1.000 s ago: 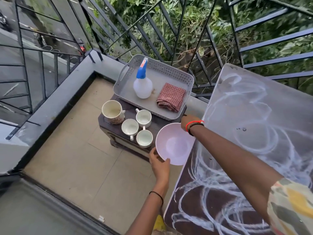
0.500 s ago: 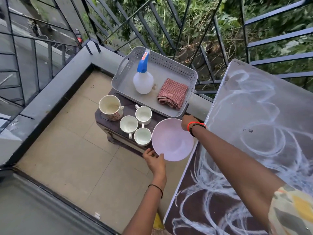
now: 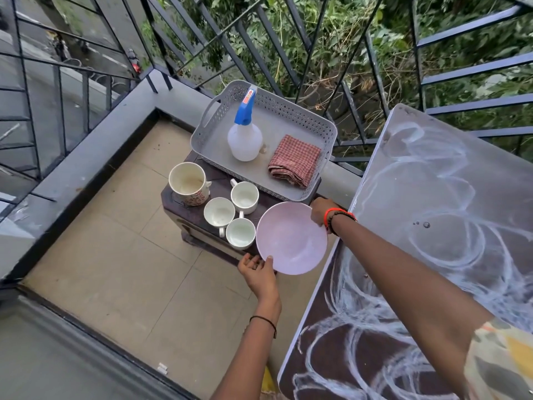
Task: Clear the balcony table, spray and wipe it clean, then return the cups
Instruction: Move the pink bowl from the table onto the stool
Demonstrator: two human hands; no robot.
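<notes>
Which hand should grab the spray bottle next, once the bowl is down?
Probably the right hand: it sits at the pink bowl's far rim beside the tray holding the spray bottle. The left hand is farther away.

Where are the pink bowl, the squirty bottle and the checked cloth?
Pink bowl (image 3: 292, 238): head view, inside bottom of the bowl.
Spray bottle (image 3: 244, 141): head view, white body below the blue trigger.
Checked cloth (image 3: 294, 160): head view, middle of the folded top.
</notes>
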